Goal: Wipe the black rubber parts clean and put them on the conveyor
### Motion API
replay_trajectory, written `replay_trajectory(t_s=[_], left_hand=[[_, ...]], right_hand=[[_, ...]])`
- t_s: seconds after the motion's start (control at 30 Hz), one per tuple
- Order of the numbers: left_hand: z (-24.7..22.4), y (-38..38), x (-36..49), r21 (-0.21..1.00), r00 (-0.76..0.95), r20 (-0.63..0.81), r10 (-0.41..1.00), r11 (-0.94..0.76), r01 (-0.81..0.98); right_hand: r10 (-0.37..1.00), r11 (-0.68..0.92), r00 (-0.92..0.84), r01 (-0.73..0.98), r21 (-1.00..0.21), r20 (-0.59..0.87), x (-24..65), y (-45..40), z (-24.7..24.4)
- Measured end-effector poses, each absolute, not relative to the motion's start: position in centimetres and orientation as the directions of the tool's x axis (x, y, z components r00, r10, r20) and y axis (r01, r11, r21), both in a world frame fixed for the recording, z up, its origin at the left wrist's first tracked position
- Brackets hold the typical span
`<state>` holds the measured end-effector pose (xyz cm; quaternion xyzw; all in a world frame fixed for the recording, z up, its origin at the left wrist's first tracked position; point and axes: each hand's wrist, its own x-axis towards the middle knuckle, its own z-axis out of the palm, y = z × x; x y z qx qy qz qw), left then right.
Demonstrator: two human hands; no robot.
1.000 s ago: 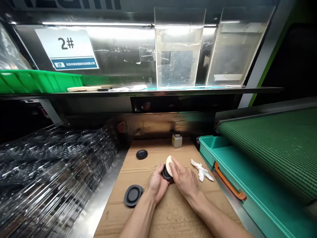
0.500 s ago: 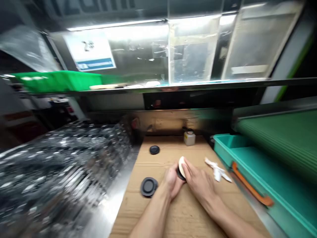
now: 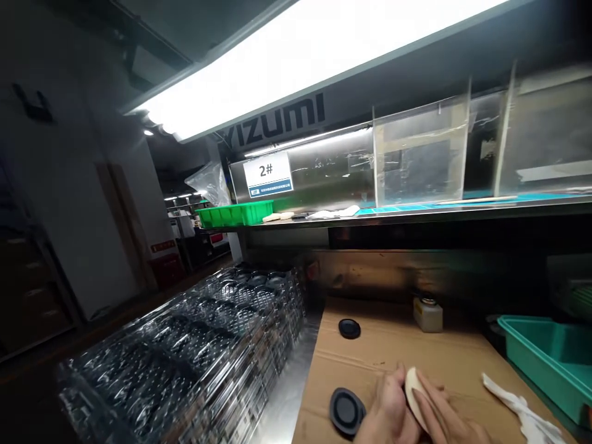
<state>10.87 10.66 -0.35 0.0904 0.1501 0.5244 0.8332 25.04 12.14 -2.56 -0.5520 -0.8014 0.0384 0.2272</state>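
Your left grip (image 3: 391, 410) and right grip (image 3: 446, 419) are pressed together on a cream pad (image 3: 415, 391) at the counter's (image 3: 383, 351) near edge, just beside a black rubber disc (image 3: 346, 411).

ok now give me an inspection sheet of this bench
surface: brown cardboard sheet laid on the bench, beside a metal strip
things: left hand and right hand both on a cream pad, right fingers across its face; black rubber disc beside the left hand, small black disc farther back
clutter: white cloth at right; small bottle with dark cap at back
hands: bare, no gloves
cables: nothing seen
surroundings: teal tray at right, stacked clear plastic trays at left, shelf above with green crate and 2# sign
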Motion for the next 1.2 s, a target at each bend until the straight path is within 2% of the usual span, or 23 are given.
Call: replay_trajectory(t_s=[0.03,0.1,0.17,0.3,0.43,0.5,0.57,0.63,0.77,0.87,0.97,1.03,1.13,1.2], left_hand=[[-0.3,10.8,10.8,0.367,0.405,-0.142,0.903,0.428,-0.826],[-0.2,11.0,10.9,0.504,0.382,-0.123,0.916,0.389,-0.771],[0.1,11.0,11.0,0.532,0.309,-0.172,0.935,0.352,-0.770],[1.3,11.1,10.6,0.529,0.266,-0.232,0.936,0.350,-0.773],[2.3,11.6,10.1,0.536,0.270,-0.231,0.935,0.354,-0.766],[2.5,11.7,10.2,0.523,0.256,-0.240,0.936,0.347,-0.778],[2.4,11.7,10.4,0.511,0.225,-0.254,0.941,0.328,-0.795],[2.3,11.6,10.7,0.511,0.211,-0.251,0.945,0.314,-0.800],[2.1,11.3,11.3,0.573,0.252,-0.200,0.947,0.322,-0.754],[2.2,10.9,11.5,0.602,0.261,-0.229,0.938,0.347,-0.719],[2.3,10.9,11.5,0.582,0.280,-0.240,0.929,0.369,-0.725],[2.3,11.0,11.5,0.575,0.257,-0.233,0.938,0.346,-0.741],[2.1,11.1,11.7,0.591,0.220,-0.239,0.946,0.321,-0.740],[1.9,11.1,11.8,0.603,0.206,-0.247,0.947,0.317,-0.732]], right_hand=[[0.904,0.384,-0.284,0.869,-0.312,0.321,24.9,12.3,-2.2],[0.944,0.235,-0.116,0.894,-0.381,0.310,25.0,12.8,-1.1],[0.950,0.128,0.032,0.866,-0.483,0.309,25.4,13.1,0.3],[0.900,0.268,0.054,0.715,-0.646,0.433,26.9,13.5,2.0],[0.885,0.317,0.133,0.526,-0.789,0.445,27.5,13.2,2.6],[0.905,0.347,0.081,0.430,-0.834,0.418,27.0,12.7,2.8],[0.923,0.371,-0.042,0.353,-0.859,0.382,26.4,12.1,2.8],[0.921,0.390,-0.140,0.326,-0.861,0.364,25.6,11.6,2.6],[0.919,0.390,-0.185,0.299,-0.871,0.348,24.6,11.0,2.2],[0.910,0.365,-0.303,0.252,-0.897,0.285,24.9,11.0,2.5],[0.877,0.358,-0.444,0.348,-0.867,0.184,26.2,11.4,3.4],[0.885,0.389,-0.427,0.452,-0.803,0.188,26.9,11.6,3.9],[0.911,0.411,-0.246,0.584,-0.700,0.330,26.7,11.4,3.7],[0.906,0.407,-0.192,0.636,-0.655,0.377,25.9,11.1,3.3]])
